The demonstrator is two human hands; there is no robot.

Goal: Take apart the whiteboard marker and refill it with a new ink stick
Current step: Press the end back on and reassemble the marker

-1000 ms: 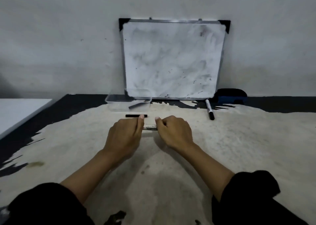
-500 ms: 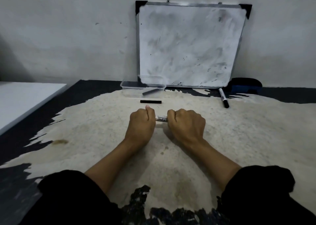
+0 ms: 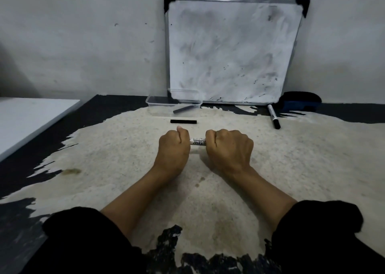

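- My left hand [image 3: 174, 148] is a closed fist around one end of the whiteboard marker [image 3: 197, 142], thumb tip poking up at the top.
- My right hand [image 3: 229, 148] is fisted around the other end; the two fists sit close, not touching.
- Only a short white stretch of the marker's barrel shows in the gap between my fists, with black lettering I can read only in part; both ends are buried in my palms, so I cannot tell whether a cap is on.
- The marker lies crosswise, level, just above the worn pale tabletop [image 3: 125, 180], whose black coating survives only at the edges.
- My black sleeves [image 3: 87, 240] are cut off by the bottom edge.
- Just beyond my left fist a short black ink stick [image 3: 183, 121] lies flat, apart from my hands.
- Farther back a clear plastic tray [image 3: 174, 100] holds a grey stick-like piece [image 3: 183, 109]; what it is I cannot make out.
- A second marker [image 3: 273, 116] with a black cap lies off to the right, well apart.
- A smudged whiteboard [image 3: 231, 52] leans on the wall, with a dark blue eraser [image 3: 300, 103] at its right corner.
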